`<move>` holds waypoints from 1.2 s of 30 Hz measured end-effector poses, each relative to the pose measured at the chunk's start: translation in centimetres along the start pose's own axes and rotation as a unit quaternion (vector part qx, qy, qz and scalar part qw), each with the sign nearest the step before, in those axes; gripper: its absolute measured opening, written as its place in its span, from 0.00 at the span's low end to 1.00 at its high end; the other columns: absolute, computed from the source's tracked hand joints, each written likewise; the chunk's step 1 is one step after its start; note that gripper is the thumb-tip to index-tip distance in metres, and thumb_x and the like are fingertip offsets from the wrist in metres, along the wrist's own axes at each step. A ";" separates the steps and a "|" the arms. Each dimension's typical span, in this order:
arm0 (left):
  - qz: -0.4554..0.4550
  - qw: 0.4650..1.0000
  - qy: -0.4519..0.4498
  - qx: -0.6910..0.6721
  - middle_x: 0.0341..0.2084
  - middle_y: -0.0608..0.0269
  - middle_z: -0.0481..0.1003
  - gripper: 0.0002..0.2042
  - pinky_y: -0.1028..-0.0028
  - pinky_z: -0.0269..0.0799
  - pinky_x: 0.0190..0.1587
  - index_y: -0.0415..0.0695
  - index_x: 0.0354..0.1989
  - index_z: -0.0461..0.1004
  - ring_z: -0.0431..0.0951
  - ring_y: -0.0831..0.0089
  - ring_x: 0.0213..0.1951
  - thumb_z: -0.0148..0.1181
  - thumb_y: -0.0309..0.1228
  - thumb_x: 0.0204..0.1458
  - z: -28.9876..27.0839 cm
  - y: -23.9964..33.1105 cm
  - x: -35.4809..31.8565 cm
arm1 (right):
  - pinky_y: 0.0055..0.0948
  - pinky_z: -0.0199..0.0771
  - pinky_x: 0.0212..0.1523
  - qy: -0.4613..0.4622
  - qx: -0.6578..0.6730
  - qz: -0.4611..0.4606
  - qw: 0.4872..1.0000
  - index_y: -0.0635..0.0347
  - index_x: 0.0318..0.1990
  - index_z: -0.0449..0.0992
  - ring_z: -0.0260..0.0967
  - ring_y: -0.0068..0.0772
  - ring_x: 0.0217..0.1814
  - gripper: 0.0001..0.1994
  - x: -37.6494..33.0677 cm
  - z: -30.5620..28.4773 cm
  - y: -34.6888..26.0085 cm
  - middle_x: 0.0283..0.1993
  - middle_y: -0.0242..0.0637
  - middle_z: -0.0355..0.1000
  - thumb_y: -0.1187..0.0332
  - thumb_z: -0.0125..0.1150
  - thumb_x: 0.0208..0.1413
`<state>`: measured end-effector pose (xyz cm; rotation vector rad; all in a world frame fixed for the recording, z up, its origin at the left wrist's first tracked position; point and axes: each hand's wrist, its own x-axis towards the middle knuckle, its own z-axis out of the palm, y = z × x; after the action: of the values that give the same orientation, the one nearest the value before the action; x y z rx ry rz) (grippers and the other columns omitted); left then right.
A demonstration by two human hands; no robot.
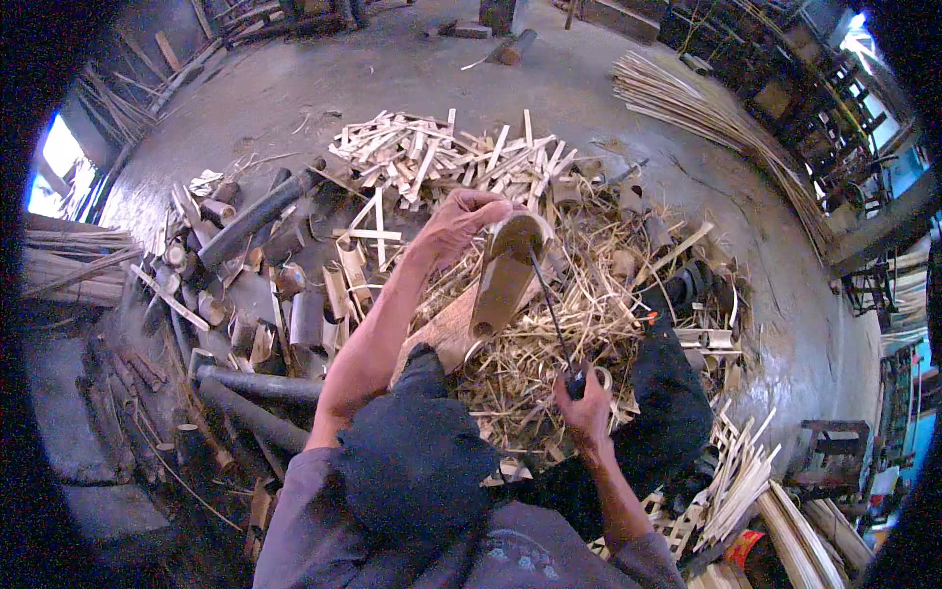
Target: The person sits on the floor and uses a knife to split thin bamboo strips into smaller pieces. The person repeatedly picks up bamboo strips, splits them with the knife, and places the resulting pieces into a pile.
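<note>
Gripped the top of an upright tan bamboo tube section with left hand, fingers clamped on its rim. Closed right hand around a long dark blade set into the rim. Barely begun; heaped pale split slats far behind.

from my feed i see bare forearms, short grey-purple sleeves at the lower frame, dark trousers over both knees, and dark footwear at centre right.
</note>
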<state>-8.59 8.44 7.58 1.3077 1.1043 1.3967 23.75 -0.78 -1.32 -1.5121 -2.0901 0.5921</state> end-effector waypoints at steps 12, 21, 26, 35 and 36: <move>-0.031 0.999 0.026 0.020 0.32 0.69 0.77 0.16 0.76 0.65 0.46 0.41 0.39 0.80 0.71 0.81 0.38 0.63 0.42 0.50 -2.2 -1.5 1.5 | 0.19 0.65 0.26 -0.014 0.289 0.062 0.955 0.64 0.33 0.71 0.64 0.21 0.26 0.08 -1.4 -3.8 -3.3 0.31 0.34 0.67 0.70 0.62 0.49; -0.041 0.997 0.015 0.069 0.34 0.66 0.78 0.17 0.74 0.67 0.45 0.41 0.41 0.79 0.73 0.77 0.39 0.64 0.41 0.50 -1.3 0.6 0.9 | 0.29 0.65 0.29 -0.124 0.091 0.061 0.986 0.64 0.31 0.71 0.63 0.29 0.23 0.13 -0.4 -0.9 -0.1 0.21 0.31 0.66 0.61 0.62 0.49; -0.066 0.997 0.000 0.048 0.32 0.67 0.78 0.16 0.77 0.69 0.42 0.41 0.41 0.79 0.73 0.80 0.37 0.63 0.41 0.51 -1.7 1.8 0.7 | 0.26 0.66 0.26 -0.078 0.133 0.039 0.987 0.61 0.34 0.73 0.64 0.21 0.24 0.10 -2.4 -3.0 -1.6 0.22 0.28 0.68 0.65 0.62 0.49; -0.066 0.996 0.018 0.064 0.35 0.66 0.76 0.20 0.75 0.68 0.45 0.42 0.48 0.75 0.72 0.77 0.40 0.61 0.43 0.52 -3.1 -0.1 1.4 | 0.29 0.66 0.29 -0.150 0.289 0.117 0.938 0.63 0.36 0.73 0.65 0.27 0.25 0.14 -4.4 5.3 6.4 0.23 0.31 0.70 0.60 0.62 0.51; 0.003 0.999 0.035 0.023 0.38 0.64 0.75 0.23 0.74 0.68 0.47 0.43 0.52 0.72 0.72 0.76 0.42 0.60 0.44 0.51 -3.4 -0.7 1.4 | 0.30 0.67 0.30 -0.189 0.288 0.148 0.927 0.63 0.38 0.73 0.66 0.27 0.26 0.15 -5.7 5.9 7.2 0.24 0.33 0.71 0.60 0.62 0.51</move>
<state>-12.01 9.83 7.05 1.3036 1.1855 1.4388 26.96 -4.50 -11.03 -1.4332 -1.7013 1.5640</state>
